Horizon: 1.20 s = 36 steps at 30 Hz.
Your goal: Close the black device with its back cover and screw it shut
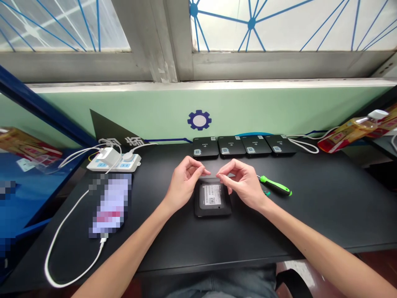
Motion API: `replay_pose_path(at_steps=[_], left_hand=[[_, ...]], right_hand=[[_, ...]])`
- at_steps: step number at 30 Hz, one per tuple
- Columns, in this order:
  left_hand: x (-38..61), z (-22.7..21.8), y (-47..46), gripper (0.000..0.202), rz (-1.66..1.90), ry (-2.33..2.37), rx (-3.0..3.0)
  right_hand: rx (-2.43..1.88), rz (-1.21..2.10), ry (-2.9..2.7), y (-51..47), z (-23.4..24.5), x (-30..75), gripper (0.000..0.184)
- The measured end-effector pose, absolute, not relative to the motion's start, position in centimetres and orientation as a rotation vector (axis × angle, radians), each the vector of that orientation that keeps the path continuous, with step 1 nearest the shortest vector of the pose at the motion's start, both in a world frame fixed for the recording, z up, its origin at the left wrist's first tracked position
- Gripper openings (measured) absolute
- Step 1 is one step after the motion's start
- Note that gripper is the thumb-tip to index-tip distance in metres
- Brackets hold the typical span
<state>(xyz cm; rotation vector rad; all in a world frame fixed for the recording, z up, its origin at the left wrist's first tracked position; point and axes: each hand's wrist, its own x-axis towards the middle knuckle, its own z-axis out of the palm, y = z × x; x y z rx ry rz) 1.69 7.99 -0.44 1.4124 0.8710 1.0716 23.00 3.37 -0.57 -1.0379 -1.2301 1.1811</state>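
Grip on both sides is a close pinch: left hand point(184, 182) and right hand point(243, 182) each hold thumb and index together, w/ fingertips point(207, 172) nearly meeting just over far edge of black handheld device point(213, 212). Can't tell if they're clamped on smth; thin pale strip point(223, 175) shows by right fingers, too thin to make out.

Device lies flat on black worktop point(325, 215), roughly centred btwn forearms, white label point(212, 194) facing up. Rounded corners, nearly square, so long axis is hard to call; label's long side points away from person. Far edge hidden behind fingers.

Both forearms come in from bottom corners, angled inward, wrists raised, hands curled toward each other.

Green-handled screwdriver point(276, 185) lies just right of right hand, tip hidden behind it; small green bit point(266, 192) beside it. Four black devices point(243, 145) in row at back. Left: white power strip point(113, 162) w/ charger point(108, 156), pixelated phone point(111, 205) on white cable point(62, 256). Far right: drink bottle point(350, 132) on its side.
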Motion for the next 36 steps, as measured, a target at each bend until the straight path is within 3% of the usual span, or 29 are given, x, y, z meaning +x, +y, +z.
replay_pose_path(at_steps=[17, 36], left_hand=[[0.6, 0.3, 8.7, 0.031, 1.018, 0.894, 1.385], [-0.1, 0.2, 8.7, 0.027, 0.943, 1.061, 1.568]], right_hand=[[-1.122, 1.583, -1.743, 3.3, 1.1, 26.6, 0.031], [-1.137, 1.328, -2.062, 2.7, 0.8, 25.8, 0.011]])
